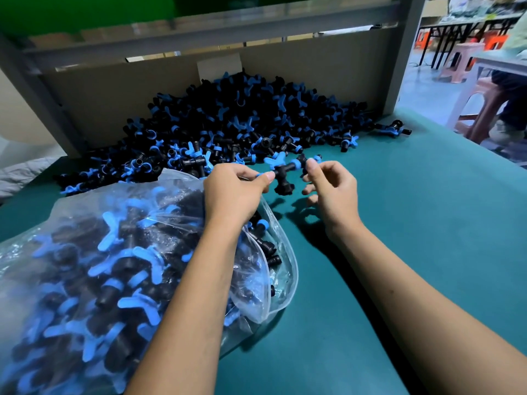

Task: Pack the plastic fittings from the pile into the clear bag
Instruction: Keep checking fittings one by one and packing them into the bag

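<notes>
A big pile of black and blue plastic fittings lies against the cardboard back wall. At the lower left a clear bag lies on its side, full of fittings, its mouth facing right. Both hands hold one black fitting with blue handles above the green table, just in front of the pile. My left hand pinches its left end, with the wrist resting over the bag's mouth. My right hand pinches its right end with thumb and forefinger, the other fingers spread.
The green table top stretches to the right and front. A few stray fittings lie near the grey metal post. Pink stools and a person's legs are beyond the table's right edge.
</notes>
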Motion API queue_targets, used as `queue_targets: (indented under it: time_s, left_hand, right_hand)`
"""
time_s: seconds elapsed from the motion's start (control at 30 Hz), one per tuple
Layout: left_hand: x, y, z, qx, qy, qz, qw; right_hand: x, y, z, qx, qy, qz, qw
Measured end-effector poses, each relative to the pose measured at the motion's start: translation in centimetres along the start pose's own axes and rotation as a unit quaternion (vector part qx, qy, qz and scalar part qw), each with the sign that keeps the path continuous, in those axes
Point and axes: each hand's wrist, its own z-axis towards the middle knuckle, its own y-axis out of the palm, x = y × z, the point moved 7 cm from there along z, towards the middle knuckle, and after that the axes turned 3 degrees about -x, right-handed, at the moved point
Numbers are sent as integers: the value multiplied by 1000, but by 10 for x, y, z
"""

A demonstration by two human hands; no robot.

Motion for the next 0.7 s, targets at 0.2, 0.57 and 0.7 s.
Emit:
queue_targets:
  time_s: [0.2, 0.57, 0.7]
  left_hand:
    - [1, -1, -1, 3, 6, 14, 1000]
    - [6, -8, 1, 22, 8, -42, 999]
    - [13, -15, 3, 34, 32, -69, 997]
  right_hand:
    - [-16, 31, -15, -81, -150, -212, 962]
    - [21, 40, -18, -100, 267, 391, 875]
    - [24, 36, -16, -113, 268, 341, 894]
